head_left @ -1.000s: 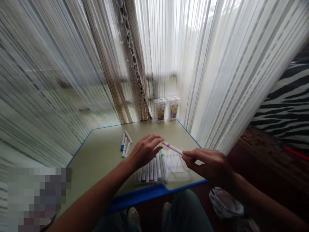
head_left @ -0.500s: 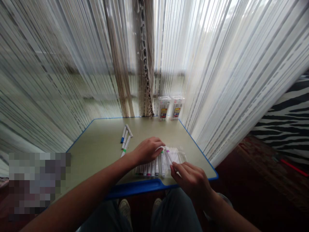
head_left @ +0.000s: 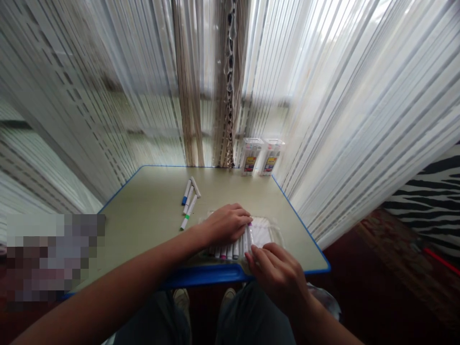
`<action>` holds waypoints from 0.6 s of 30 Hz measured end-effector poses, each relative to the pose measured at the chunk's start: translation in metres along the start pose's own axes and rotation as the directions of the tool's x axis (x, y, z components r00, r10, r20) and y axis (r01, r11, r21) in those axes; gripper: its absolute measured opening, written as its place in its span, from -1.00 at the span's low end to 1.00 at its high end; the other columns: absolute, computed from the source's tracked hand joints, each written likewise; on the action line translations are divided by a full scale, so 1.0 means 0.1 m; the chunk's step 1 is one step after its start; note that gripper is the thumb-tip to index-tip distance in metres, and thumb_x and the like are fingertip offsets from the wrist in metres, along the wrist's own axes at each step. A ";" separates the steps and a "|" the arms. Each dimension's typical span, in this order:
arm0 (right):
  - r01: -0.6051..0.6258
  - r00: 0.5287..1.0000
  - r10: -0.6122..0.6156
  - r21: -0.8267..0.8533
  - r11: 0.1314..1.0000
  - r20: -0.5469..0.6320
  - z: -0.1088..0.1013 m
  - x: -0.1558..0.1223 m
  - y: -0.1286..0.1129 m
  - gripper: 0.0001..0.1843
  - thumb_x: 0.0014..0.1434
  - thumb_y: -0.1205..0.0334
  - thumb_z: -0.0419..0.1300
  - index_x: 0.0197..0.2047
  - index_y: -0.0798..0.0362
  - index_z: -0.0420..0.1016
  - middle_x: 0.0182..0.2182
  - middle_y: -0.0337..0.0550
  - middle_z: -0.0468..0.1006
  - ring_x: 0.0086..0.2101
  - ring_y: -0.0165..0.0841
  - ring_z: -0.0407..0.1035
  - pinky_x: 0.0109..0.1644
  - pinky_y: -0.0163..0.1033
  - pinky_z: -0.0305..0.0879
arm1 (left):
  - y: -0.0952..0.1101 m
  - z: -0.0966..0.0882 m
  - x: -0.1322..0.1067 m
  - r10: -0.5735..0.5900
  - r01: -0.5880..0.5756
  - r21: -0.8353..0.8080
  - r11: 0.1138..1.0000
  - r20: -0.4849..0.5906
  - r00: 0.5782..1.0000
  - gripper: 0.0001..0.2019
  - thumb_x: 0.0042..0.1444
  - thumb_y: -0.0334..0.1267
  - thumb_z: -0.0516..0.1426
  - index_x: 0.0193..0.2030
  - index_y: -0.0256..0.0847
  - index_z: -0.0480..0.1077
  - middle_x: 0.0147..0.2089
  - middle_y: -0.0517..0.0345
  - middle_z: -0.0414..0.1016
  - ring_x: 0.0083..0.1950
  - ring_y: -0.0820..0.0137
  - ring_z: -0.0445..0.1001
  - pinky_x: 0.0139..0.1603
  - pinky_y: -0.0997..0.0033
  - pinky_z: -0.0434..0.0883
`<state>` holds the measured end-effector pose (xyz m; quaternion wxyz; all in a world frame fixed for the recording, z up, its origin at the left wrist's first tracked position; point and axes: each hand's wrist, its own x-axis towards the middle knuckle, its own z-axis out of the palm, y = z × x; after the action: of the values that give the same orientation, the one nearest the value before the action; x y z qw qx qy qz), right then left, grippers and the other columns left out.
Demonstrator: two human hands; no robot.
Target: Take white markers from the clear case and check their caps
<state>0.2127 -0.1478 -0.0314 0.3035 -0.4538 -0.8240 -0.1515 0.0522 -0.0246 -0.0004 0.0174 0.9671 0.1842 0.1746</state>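
A white marker with a purple band (head_left: 250,235) lies nearly in line at the right end of a row of white markers (head_left: 224,252). The row lies in a clear plastic case (head_left: 276,234) near the table's front edge. My right hand (head_left: 278,269) pinches the marker's near end between thumb and fingers. My left hand (head_left: 228,224) arches over the row, fingers pressed together, its fingertips at the marker's purple-banded far end; its thumb is hidden. Much of the row is covered by my left hand.
Several loose markers (head_left: 189,199), one with a blue cap and one with a green band, lie on the table (head_left: 151,201) left of the case. Two clear boxes of markers (head_left: 250,160) stand at the back right edge. String curtains (head_left: 151,96) hang behind.
My right hand has lowered the purple-banded marker from a slant to almost parallel beside the row. My left fingertips have moved to its far end. The view has shifted slightly.
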 end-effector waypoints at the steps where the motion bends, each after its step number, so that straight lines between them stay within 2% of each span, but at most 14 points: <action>1: 0.000 1.000 0.000 0.006 1.000 0.012 0.01 0.00 0.00 -0.90 0.24 0.38 0.14 -0.21 0.16 0.49 -0.49 -0.06 0.54 -0.39 -0.23 0.40 -0.29 -0.16 0.31 | 0.00 0.00 0.00 0.006 -0.006 0.011 1.000 0.001 1.000 -0.72 0.22 -0.35 0.03 -0.01 -0.32 0.47 -0.04 -0.06 0.55 0.00 0.26 0.43 0.11 0.28 0.33; 9: 0.022 0.998 -0.021 -0.011 1.000 0.056 0.01 -0.08 -0.02 -0.75 0.25 0.34 0.13 -0.04 0.27 0.46 -0.28 0.04 0.58 -0.27 -0.17 0.40 -0.18 -0.08 0.35 | -0.01 0.00 -0.02 0.030 -0.032 0.052 0.998 0.030 0.999 -0.68 0.21 -0.33 0.02 0.04 -0.35 0.44 0.08 -0.07 0.49 0.07 0.23 0.40 0.17 0.25 0.28; 18: -0.007 0.994 0.004 0.022 1.000 0.111 -0.03 -0.06 0.02 -0.75 0.26 0.31 0.10 -0.03 0.21 0.47 -0.26 0.06 0.51 -0.22 -0.18 0.38 -0.15 -0.08 0.37 | -0.04 0.06 -0.05 0.023 -0.025 0.064 0.998 0.029 0.999 -0.67 0.20 -0.30 0.01 0.04 -0.31 0.43 0.12 -0.05 0.47 0.14 0.21 0.38 0.21 0.21 0.23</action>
<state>0.2181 -0.1529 -0.0330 0.2626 -0.4604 -0.8400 -0.1161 0.0490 -0.0227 -0.0076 -0.0133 0.9716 0.1778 0.1552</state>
